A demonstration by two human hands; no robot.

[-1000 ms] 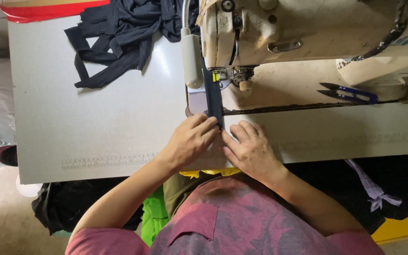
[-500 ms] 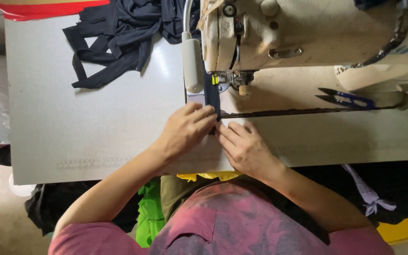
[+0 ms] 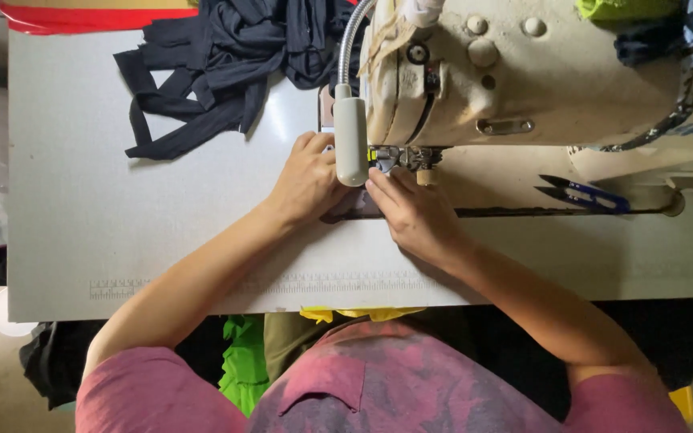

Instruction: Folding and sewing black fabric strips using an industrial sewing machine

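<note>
My left hand and my right hand lie side by side on the white table, fingertips at the presser foot of a cream sewing machine. Between them they pinch and press down a narrow dark fabric strip, which is mostly hidden under the fingers. A white gooseneck lamp head hangs over the gap between the hands and covers part of the left fingers.
A pile of dark fabric strips lies at the back left of the table. Blue thread snips rest on the machine bed to the right. A ruler scale runs along the table's front edge.
Both hands have slid away from me, up to the presser foot, taking the dark strip with them. The strip now shows less.
</note>
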